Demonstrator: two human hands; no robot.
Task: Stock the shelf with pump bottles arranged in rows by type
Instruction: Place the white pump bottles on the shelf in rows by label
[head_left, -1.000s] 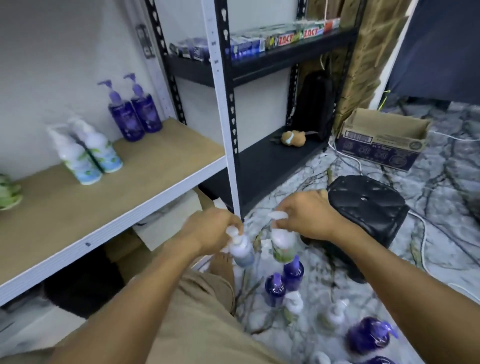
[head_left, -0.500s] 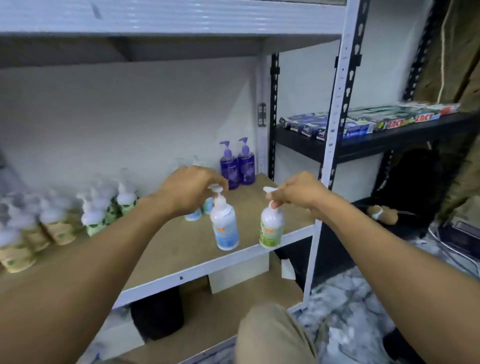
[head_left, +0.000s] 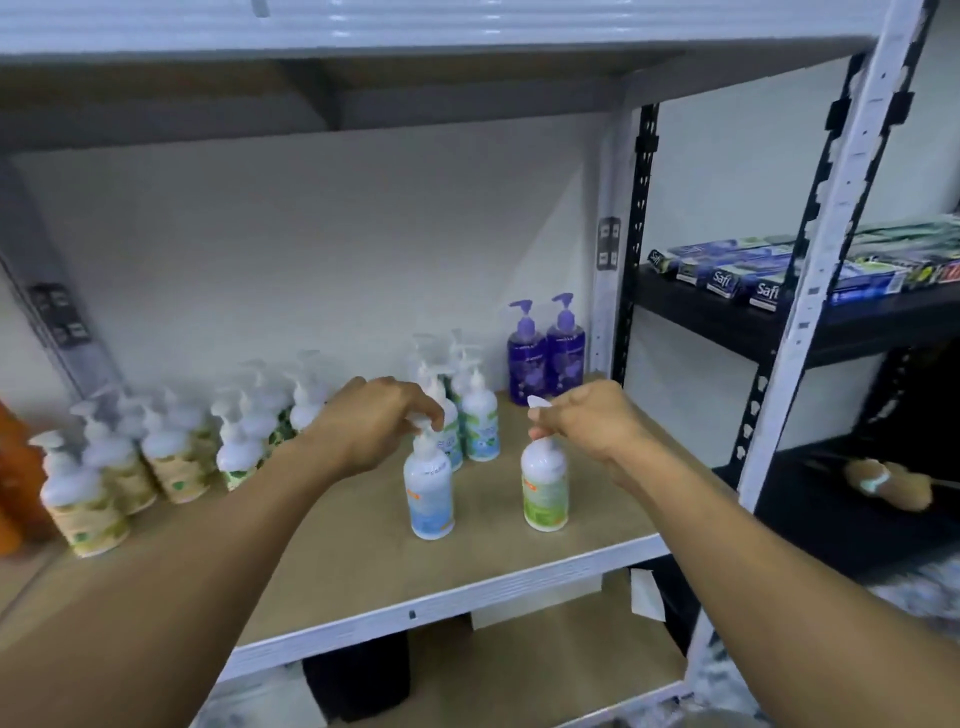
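On the wooden shelf (head_left: 363, 561), near its front edge and toward the right end, two pump bottles stand upright, a little apart. Over the blue-labelled bottle (head_left: 430, 493) the left hand (head_left: 374, 426) is curled, its fingertips pinched around the white pump head. Over the green-labelled bottle (head_left: 544, 491) the right hand (head_left: 592, 428) is closed the same way, thumb and fingers gripping the pump, whose white nozzle sticks out to the left of the knuckles. Both bottle bases appear to rest on the board. Just behind the blue-labelled bottle, a short row of matching blue-labelled bottles (head_left: 480, 423) runs toward the back wall. Two purple bottles (head_left: 548, 353) stand side by side in the back right corner. Rows of white-topped bottles with green and tan labels (head_left: 171, 457) fill the left part of the shelf
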